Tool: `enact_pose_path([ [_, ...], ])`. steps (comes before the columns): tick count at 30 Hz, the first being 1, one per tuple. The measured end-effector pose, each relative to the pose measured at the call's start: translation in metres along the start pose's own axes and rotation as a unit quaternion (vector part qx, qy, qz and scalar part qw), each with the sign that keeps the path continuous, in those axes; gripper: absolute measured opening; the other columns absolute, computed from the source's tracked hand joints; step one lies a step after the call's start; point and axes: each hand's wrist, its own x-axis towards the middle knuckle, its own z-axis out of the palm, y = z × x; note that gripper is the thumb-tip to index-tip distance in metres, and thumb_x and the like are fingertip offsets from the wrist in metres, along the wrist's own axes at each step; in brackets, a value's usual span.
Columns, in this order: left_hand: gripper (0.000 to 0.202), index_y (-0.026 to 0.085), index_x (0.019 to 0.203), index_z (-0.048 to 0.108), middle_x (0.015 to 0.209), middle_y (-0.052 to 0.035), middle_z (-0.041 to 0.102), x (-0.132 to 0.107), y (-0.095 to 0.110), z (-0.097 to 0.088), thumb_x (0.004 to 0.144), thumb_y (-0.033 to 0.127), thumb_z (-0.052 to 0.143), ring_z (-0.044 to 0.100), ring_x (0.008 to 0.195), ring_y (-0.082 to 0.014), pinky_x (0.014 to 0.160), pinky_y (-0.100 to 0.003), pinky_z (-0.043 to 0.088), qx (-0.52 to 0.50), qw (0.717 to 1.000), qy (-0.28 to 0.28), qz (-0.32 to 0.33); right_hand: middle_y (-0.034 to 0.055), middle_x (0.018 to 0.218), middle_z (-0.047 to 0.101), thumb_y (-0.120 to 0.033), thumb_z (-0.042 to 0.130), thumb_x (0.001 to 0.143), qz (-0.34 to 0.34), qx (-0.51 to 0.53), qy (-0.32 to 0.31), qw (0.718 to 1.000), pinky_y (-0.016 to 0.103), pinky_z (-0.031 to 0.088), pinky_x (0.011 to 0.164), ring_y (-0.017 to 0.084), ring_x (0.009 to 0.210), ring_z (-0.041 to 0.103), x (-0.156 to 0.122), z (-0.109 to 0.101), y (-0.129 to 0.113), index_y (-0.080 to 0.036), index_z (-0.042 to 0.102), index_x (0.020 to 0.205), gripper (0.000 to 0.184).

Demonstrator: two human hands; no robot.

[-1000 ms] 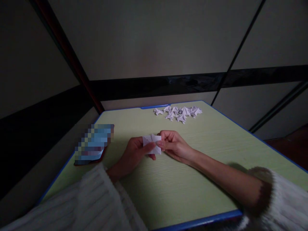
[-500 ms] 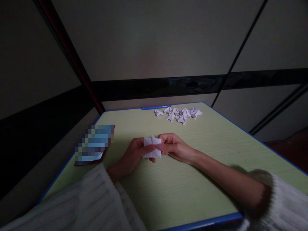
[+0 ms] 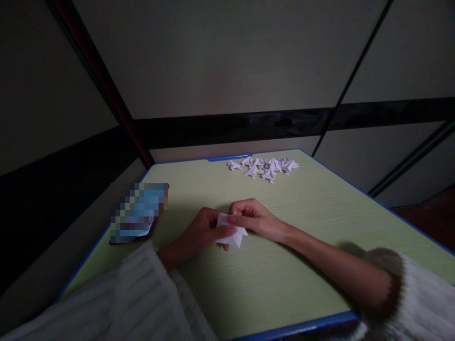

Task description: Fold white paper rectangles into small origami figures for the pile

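Observation:
A small white folded paper piece (image 3: 232,234) sits between both my hands just above the pale green table (image 3: 270,274). My left hand (image 3: 202,232) pinches its left side with thumb on top. My right hand (image 3: 254,219) has its fingers curled and pinched on the paper's upper right part. Both wrists come out of white knitted sleeves at the bottom of the view.
Several finished white folded paper figures (image 3: 265,167) lie in a cluster at the table's far edge. A phone in a red case (image 3: 137,214) rests near the left edge. The table has a blue rim (image 3: 298,326); dark walls and rails surround it.
The paper has been lowered and tilted flatter toward the table. Both hands dropped slightly with it, and the right fingers shifted over its top.

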Motion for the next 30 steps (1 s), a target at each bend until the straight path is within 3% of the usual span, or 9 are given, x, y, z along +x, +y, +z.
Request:
enact_pose_path([
  [4,0.018,0.011,0.054,0.060,0.047,0.0004,0.058,-0.002,0.001,0.002,0.055,0.028,0.066,0.052,0.042,-0.0098,0.040,-0.019,0.042,0.031,0.999,-0.028,-0.009,-0.0073,0.041,0.034,-0.035,0.052,0.071,-0.002,-0.026,-0.005,1.000,0.017,0.020,0.037,0.002,0.038,0.029,-0.002,0.002,0.000,-0.013,0.039,0.048,0.034],
  [10,0.019,0.011,0.052,0.059,0.044,0.0011,0.055,-0.004,0.005,0.004,0.052,0.027,0.069,0.050,0.037,-0.0088,0.037,-0.018,0.041,-0.003,1.000,-0.028,-0.001,-0.0039,0.046,0.046,-0.039,0.054,0.069,-0.012,0.076,0.002,0.997,0.017,0.026,0.038,0.004,0.039,0.039,-0.003,0.004,0.006,-0.012,0.044,0.054,0.033],
  [14,0.019,0.012,0.052,0.061,0.045,-0.0006,0.057,-0.004,0.006,0.007,0.054,0.029,0.067,0.051,0.038,-0.0099,0.038,-0.020,0.041,-0.034,0.999,0.008,0.011,-0.0048,0.044,0.045,-0.039,0.055,0.068,-0.013,0.074,0.021,0.997,0.017,0.024,0.038,0.003,0.039,0.038,-0.002,0.004,0.002,-0.013,0.044,0.052,0.033],
  [19,0.015,0.013,0.059,0.063,0.052,-0.0011,0.061,0.002,-0.001,0.000,0.061,0.028,0.064,0.052,0.044,-0.0102,0.042,-0.020,0.041,-0.066,0.992,0.098,0.051,-0.0049,0.045,0.045,-0.035,0.059,0.065,-0.017,0.020,0.007,1.000,0.018,0.023,0.041,0.003,0.041,0.036,-0.001,0.001,-0.003,-0.011,0.048,0.053,0.029],
  [22,0.014,0.014,0.061,0.063,0.054,-0.0011,0.062,0.003,-0.005,-0.003,0.063,0.027,0.061,0.052,0.045,-0.0106,0.042,-0.021,0.040,-0.069,0.993,0.084,0.052,-0.0040,0.043,0.045,-0.037,0.059,0.065,-0.009,0.032,0.027,0.999,0.019,0.023,0.041,0.004,0.040,0.036,-0.002,0.001,0.000,-0.011,0.047,0.047,0.033],
  [27,0.013,0.015,0.061,0.063,0.054,-0.0008,0.062,0.000,-0.003,0.002,0.063,0.027,0.061,0.053,0.046,-0.0111,0.040,-0.020,0.038,-0.098,0.993,0.042,0.045,0.0030,0.051,0.056,-0.041,0.062,0.060,0.022,0.143,-0.030,0.989,0.023,0.030,0.048,0.010,0.049,0.049,-0.002,0.003,0.003,-0.011,0.050,0.046,0.035],
  [30,0.012,0.015,0.060,0.063,0.053,0.0005,0.061,0.000,-0.001,0.003,0.063,0.026,0.062,0.052,0.046,-0.0106,0.041,-0.020,0.038,-0.111,0.992,0.044,0.045,0.0030,0.052,0.056,-0.040,0.060,0.063,0.010,0.118,-0.027,0.993,0.023,0.031,0.049,0.009,0.049,0.047,-0.003,0.003,0.001,-0.011,0.051,0.048,0.034],
])
